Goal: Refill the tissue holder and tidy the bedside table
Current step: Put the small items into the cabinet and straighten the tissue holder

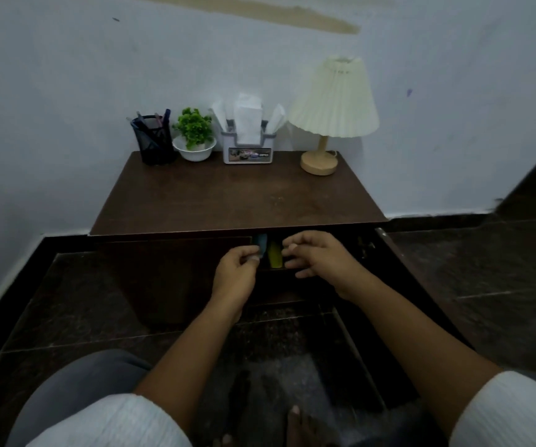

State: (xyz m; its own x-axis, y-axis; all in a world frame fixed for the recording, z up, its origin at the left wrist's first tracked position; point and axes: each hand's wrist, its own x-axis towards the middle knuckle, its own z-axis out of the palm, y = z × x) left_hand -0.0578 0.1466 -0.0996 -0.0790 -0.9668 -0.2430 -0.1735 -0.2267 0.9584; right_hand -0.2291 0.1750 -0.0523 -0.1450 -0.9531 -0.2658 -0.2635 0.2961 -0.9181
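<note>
Four things stand in a neat row along the far edge of the bedside table (pixel 237 195): a black mesh pen cup (pixel 154 141) at the left, a small green plant in a white bowl (pixel 194 135), the tissue holder (pixel 248 146) in the middle, and a lamp (pixel 332 111) with a pleated cream shade and a round pale wooden base at the right. White tissues fan upward out of the grey, boxy plastic holder, so the refill looks done, and the smooth dark wood-grain top is otherwise bare. What remains seems to be below the near edge, where the cabinet stands open onto a dark compartment. The left hand (pixel 236 269) has thumb and curled fingers pinched on a blue item (pixel 262 245), while the right hand (pixel 316 256) hangs loosely curled just beside a yellow-green item (pixel 274 256), apparently holding nothing. Both pieces look soft and upright, possibly folded cloths or packets, though the shadow there is too deep to tell. Speckled dark stone flooring surrounds the table.
</note>
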